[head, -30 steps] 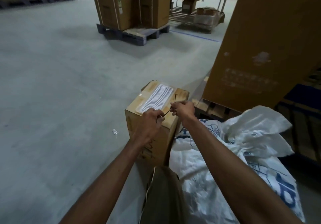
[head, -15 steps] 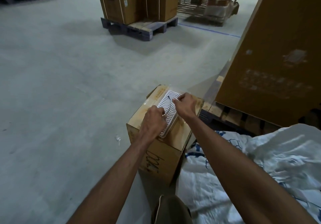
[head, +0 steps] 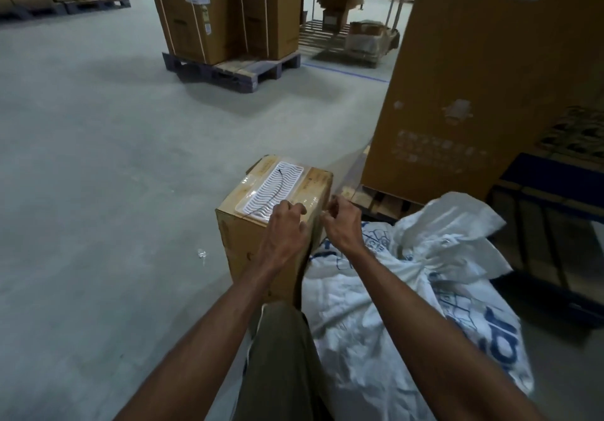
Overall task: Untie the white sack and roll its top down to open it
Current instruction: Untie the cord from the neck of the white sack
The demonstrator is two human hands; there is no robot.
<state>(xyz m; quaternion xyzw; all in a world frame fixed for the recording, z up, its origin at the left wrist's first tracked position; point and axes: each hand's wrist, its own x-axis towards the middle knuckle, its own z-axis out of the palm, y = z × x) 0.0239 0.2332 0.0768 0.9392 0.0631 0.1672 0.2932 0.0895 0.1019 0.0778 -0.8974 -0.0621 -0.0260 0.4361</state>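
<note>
The white sack point(head: 369, 329) with blue print lies on the floor at the lower right, and its top point(head: 454, 224) is bunched into a neck and flares out beyond it. A thin dark string point(head: 283, 182) lies in a curve on the white ribbed pad on top of a cardboard box point(head: 248, 250) left of the sack. My left hand point(head: 285, 227) rests on the box's near edge, fingertips at the string's near end. My right hand point(head: 340, 221) hovers just right of the box with fingers curled and nothing visible in them. Neither hand touches the sack.
A tall cardboard carton point(head: 483, 70) on a wooden pallet stands close behind the sack. Dark blue crates point(head: 552, 211) sit at the right. Strapped cartons on a pallet point(head: 228, 64) stand farther back across the bare concrete floor. My trouser leg point(head: 281, 361) is at the bottom.
Both hands held the string stretched between them over the box. Now it lies on the pad, my right hand has let go and drawn back to the right, and my left hand has lowered onto the box.
</note>
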